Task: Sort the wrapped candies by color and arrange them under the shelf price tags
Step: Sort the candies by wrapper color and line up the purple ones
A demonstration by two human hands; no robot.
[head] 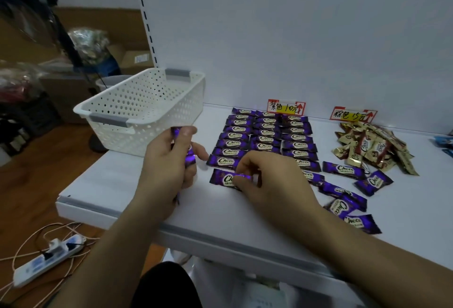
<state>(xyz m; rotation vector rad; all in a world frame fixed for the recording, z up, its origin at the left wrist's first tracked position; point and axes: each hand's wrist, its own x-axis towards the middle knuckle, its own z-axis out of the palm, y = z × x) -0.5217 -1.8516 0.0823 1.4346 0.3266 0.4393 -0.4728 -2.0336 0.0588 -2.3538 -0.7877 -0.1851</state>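
White shelf [137, 185], purple rows mostly laid, gold heap unsorted.

Under the purple tag [286, 107] three neat columns of purple candies [266, 136] run toward the front edge. The right hand [272, 180] pinches one purple candy [224, 178] flat at the foot of the left column, its grip closed on the wrapper. The left hand [169, 168] is clenched around a few more purple ones just beside. Loose purple candies [348, 200] lie scattered to the right, near the front. Under the second tag [351, 114] the gold candies [372, 147] sit in a jumbled pile, not yet arranged. The basket [142, 109] looks empty. Roughly half done, I judge.
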